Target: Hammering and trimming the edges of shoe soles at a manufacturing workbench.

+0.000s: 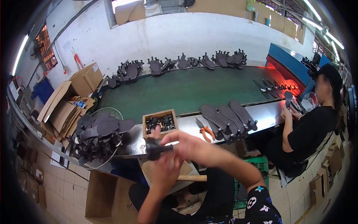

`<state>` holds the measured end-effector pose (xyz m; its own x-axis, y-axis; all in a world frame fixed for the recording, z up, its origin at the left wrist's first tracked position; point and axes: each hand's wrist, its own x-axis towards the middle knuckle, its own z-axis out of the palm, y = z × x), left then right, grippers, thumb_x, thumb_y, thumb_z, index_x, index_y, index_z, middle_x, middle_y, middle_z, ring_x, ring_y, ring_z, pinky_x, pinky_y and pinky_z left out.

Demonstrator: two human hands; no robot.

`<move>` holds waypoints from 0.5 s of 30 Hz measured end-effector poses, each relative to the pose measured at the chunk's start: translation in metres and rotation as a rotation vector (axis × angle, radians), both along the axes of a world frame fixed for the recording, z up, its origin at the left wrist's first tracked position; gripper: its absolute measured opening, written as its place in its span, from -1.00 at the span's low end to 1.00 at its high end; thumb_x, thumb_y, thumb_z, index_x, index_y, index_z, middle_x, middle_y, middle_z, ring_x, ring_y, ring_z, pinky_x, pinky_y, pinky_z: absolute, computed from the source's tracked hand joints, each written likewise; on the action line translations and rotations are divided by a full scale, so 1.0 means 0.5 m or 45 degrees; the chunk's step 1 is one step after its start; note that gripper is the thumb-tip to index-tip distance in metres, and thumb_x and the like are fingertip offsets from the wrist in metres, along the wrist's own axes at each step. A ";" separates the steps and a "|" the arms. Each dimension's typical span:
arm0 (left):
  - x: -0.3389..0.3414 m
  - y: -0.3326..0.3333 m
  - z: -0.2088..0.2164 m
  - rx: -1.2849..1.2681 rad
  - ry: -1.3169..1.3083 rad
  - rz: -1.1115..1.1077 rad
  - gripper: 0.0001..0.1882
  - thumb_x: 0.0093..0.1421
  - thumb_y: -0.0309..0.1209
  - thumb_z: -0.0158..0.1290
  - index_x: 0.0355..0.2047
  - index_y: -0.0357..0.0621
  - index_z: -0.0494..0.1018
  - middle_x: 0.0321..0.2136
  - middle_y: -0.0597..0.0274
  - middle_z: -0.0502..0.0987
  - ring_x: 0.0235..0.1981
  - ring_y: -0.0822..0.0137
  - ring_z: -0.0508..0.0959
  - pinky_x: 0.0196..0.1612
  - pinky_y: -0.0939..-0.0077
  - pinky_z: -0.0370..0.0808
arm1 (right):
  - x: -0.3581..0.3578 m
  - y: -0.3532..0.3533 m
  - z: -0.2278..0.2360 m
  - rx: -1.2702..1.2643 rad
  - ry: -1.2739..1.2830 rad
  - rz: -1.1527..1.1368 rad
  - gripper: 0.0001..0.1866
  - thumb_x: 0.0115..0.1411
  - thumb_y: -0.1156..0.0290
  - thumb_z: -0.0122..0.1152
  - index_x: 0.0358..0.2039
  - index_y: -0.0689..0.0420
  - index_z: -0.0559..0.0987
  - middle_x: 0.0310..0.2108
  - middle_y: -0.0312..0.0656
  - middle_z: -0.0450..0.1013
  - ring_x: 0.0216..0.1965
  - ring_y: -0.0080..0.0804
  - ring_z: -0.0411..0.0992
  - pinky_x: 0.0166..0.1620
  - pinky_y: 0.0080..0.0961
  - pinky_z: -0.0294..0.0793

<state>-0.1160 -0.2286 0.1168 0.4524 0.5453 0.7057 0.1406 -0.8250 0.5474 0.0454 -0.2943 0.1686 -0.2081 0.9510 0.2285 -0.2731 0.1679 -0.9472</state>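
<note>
Just over the near edge of the steel bench, both hands meet around a black piece. The piece lies across the left hand, on the near side of its raised fingers, whose tips show above it; these fingers appear to grasp the wide end. The narrow end points toward the right hand, and the bent fingers of this hand come up to it. Because of blur, I cannot tell whether they pinch it or only touch it.

Below the hands, a wooden handle lies crosswise. Behind them stands a wooden box with small black parts. To its right are orange-handled pliers, and next to these, dark soles. At left, a wire basket is heaped with more soles. Farther right, a co-worker holds one sole.
</note>
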 end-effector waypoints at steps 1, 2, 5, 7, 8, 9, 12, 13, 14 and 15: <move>-0.030 -0.016 -0.008 0.011 -0.069 0.022 -0.46 0.11 -0.41 0.30 0.10 -0.29 0.46 0.26 -0.22 0.31 0.31 -0.18 0.30 0.28 0.16 0.30 | -0.023 -0.016 -0.003 0.356 -0.143 -0.004 -0.23 0.35 -0.14 0.05 0.32 0.20 0.19 -0.07 -0.19 0.47 -0.20 -0.57 0.48 -0.16 -0.60 0.45; -0.048 -0.041 -0.003 -0.118 -0.148 0.151 -0.64 0.14 -0.47 0.25 -0.04 -0.28 0.52 0.08 -0.17 0.47 0.13 -0.10 0.47 0.14 0.27 0.41 | -0.036 -0.021 -0.039 0.281 -0.108 -0.143 -0.16 0.32 -0.20 0.06 0.33 0.22 0.16 -0.03 -0.14 0.46 -0.15 -0.49 0.49 -0.10 -0.53 0.45; -0.131 -0.094 0.033 -0.606 0.075 0.415 -0.88 0.22 -0.55 0.15 -0.22 -0.30 0.55 -0.35 0.01 0.67 -0.32 0.14 0.68 -0.17 0.47 0.55 | -0.072 0.023 -0.189 0.371 -0.423 -0.708 0.05 0.21 -0.33 0.11 0.38 0.24 0.03 0.18 0.11 0.31 0.09 -0.17 0.40 0.15 -0.29 0.36; -0.178 -0.084 0.006 -0.922 -0.274 0.141 -0.73 0.29 -0.53 0.13 -0.03 -0.36 0.42 -0.34 0.12 0.65 -0.37 0.33 0.63 -0.22 0.53 0.54 | -0.089 0.015 -0.349 0.492 -1.307 -0.911 0.16 0.10 -0.34 0.21 0.40 0.24 -0.04 0.37 0.23 -0.04 0.33 0.16 0.13 0.34 -0.06 0.13; -0.191 -0.083 0.004 -1.058 -0.422 0.067 -0.61 0.29 -0.55 0.13 0.08 -0.34 0.31 -0.21 0.10 0.61 -0.29 0.35 0.62 -0.18 0.54 0.54 | -0.096 -0.019 -0.366 0.440 -1.756 -0.841 0.15 0.06 -0.27 0.31 0.41 0.18 -0.01 0.37 0.21 -0.01 0.34 0.19 0.12 0.30 -0.08 0.24; -0.194 -0.082 0.002 -1.192 -0.569 -0.037 -0.48 0.29 -0.58 0.12 0.20 -0.33 0.20 -0.09 0.08 0.57 -0.21 0.38 0.61 -0.14 0.56 0.54 | -0.087 -0.050 -0.379 0.350 -1.708 -0.822 0.11 0.05 -0.17 0.37 0.40 0.16 0.02 0.38 0.20 -0.04 0.30 0.19 0.20 0.21 -0.09 0.35; -0.181 -0.045 -0.067 -1.148 -0.582 -0.081 -0.26 0.26 -0.66 0.08 0.38 -0.31 -0.03 0.17 0.04 0.36 0.13 0.31 0.43 0.17 0.49 0.38 | -0.047 -0.125 -0.332 -0.465 -1.623 -0.696 -0.11 0.02 0.28 0.42 0.34 0.00 0.17 -0.21 0.08 0.56 -0.36 0.13 0.58 -0.26 0.00 0.57; -0.143 -0.035 -0.066 -1.167 -0.632 -0.207 -0.25 0.27 -0.68 0.05 0.39 -0.31 -0.05 0.15 0.08 0.38 0.13 0.31 0.43 0.21 0.52 0.33 | -0.008 -0.168 -0.410 -0.354 -1.808 -0.787 -0.23 0.03 0.28 0.39 0.26 -0.07 0.27 -0.56 -0.08 0.56 -0.49 0.07 0.57 -0.35 -0.02 0.55; -0.123 -0.017 -0.095 -1.171 -0.512 -0.222 -0.23 0.27 -0.61 0.09 0.39 -0.32 -0.05 0.19 0.02 0.34 0.18 0.21 0.38 0.24 0.38 0.30 | 0.007 -0.204 -0.426 -0.245 -1.801 -0.915 -0.42 0.02 0.30 0.36 0.09 -0.08 0.42 -0.55 -0.10 0.57 -0.49 0.00 0.57 -0.40 -0.05 0.52; -0.105 0.010 -0.132 -1.170 -0.398 -0.234 -0.21 0.27 -0.53 0.13 0.39 -0.33 -0.05 0.22 -0.05 0.30 0.23 0.11 0.34 0.27 0.23 0.28 | 0.019 -0.246 -0.446 -0.287 -1.750 -0.996 -0.52 0.02 0.33 0.34 0.00 -0.07 0.47 -0.54 -0.09 0.57 -0.48 0.00 0.57 -0.39 -0.05 0.52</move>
